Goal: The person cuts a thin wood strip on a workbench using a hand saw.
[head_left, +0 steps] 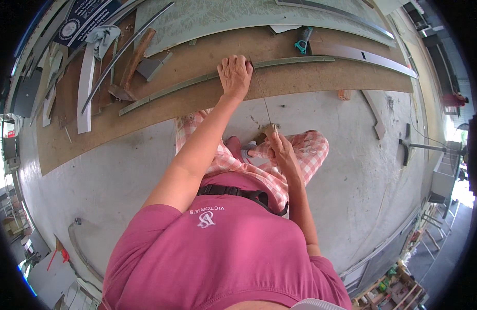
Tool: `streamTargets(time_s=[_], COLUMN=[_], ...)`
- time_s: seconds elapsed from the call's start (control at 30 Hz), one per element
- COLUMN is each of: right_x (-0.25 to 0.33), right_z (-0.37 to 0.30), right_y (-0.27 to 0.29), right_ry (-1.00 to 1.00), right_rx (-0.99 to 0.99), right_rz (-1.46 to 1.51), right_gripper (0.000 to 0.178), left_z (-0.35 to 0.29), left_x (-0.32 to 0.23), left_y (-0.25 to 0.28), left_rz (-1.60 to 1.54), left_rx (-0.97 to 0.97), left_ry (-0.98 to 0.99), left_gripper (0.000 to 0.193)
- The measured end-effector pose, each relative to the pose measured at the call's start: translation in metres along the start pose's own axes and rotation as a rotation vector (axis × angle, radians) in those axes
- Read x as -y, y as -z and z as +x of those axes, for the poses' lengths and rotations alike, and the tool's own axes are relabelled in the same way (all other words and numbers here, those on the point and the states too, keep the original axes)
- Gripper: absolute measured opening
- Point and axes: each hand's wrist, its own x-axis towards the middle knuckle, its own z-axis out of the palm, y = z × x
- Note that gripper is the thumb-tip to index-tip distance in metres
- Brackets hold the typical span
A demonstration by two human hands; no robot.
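Observation:
A long, narrow grey-green strip (179, 86) lies across the brown board (223, 44) in front of me. My left hand (235, 77) is closed over the strip near its middle, fingers bent round its far edge. In my right hand (282, 152) is the wooden handle of what looks like a handsaw (270, 127). Its thin blade appears edge-on as a dark line and runs from the handle up to the strip, just right of my left hand. Whether its teeth touch the strip is too small to tell.
A wooden-handled hammer (139, 61), a white strip (86, 93) and a dark rod (130, 54) lie at left. Teal-handled scissors (301, 46) and a long metal strip (365, 55) are at right. Beyond lies a large pale green sheet (212, 18). A brick-like block (344, 95) sits on the floor.

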Motion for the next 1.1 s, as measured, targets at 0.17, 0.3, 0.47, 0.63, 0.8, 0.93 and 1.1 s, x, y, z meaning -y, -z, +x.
streamTargets(time_s=[0.17,0.3,0.47,0.63,0.8,0.93,1.1], right_x=[0.015,-0.007,-0.006,-0.028,-0.060,0.004,-0.005], right_z=[0.028,0.007,0.007,0.035,0.010,0.026,0.002], right_y=[0.003,0.003,0.005,0.008,0.013,-0.003,-0.003], right_ry=[0.004,0.018,0.022,0.320,0.393,-0.036,-0.011], right_rx=[0.062,0.031,-0.005,0.053,0.073,0.049,0.056], right_rz=[0.017,-0.052,-0.030,-0.355,-0.325,0.077,0.049], right_gripper=[0.053,0.054,0.057,0.031,0.028,0.047,0.051], left_z=[0.002,-0.002,-0.001,-0.005,-0.014,-0.006,-0.012], left_x=[-0.002,0.000,-0.006,-0.010,-0.013,-0.015,-0.012], left_y=[0.000,0.002,0.008,0.004,0.010,0.010,0.010], left_rz=[-0.012,-0.010,0.027,0.003,0.036,0.021,-0.001], left_rx=[-0.021,0.001,-0.024,-0.031,-0.050,-0.017,-0.018], left_ry=[-0.025,-0.004,-0.042,-0.046,-0.044,-0.041,-0.028], left_gripper=[0.011,0.012,0.012,0.011,0.012,0.012,0.012])
